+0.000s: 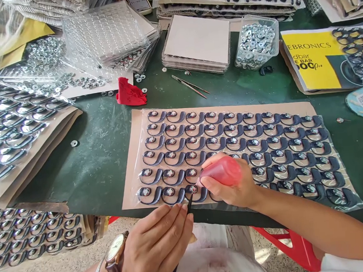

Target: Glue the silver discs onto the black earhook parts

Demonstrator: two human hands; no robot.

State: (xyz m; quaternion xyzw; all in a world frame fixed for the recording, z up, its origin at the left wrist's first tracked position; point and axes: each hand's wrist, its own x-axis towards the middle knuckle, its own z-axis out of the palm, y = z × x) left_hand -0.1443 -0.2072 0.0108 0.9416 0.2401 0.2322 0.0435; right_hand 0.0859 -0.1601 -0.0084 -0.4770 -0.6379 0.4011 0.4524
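From the head camera I see my right hand (235,186) wrapped around a red squeeze bottle (221,171), fingers curled tight on it, its nozzle down at a black ear-hook piece (192,190) in the bottom row of the cardboard sheet (131,173) on the green table (101,159). My left hand (159,246) (watch on the wrist) pinches a thin dark tool (189,202) whose tip meets that same piece.

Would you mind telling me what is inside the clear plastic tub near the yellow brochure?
The clear plastic tub is heaped with small silver ring-shaped metal parts, visible from above and through its walls. Whatever lies beneath the top layers, and the tub's bottom, is covered by the heap.
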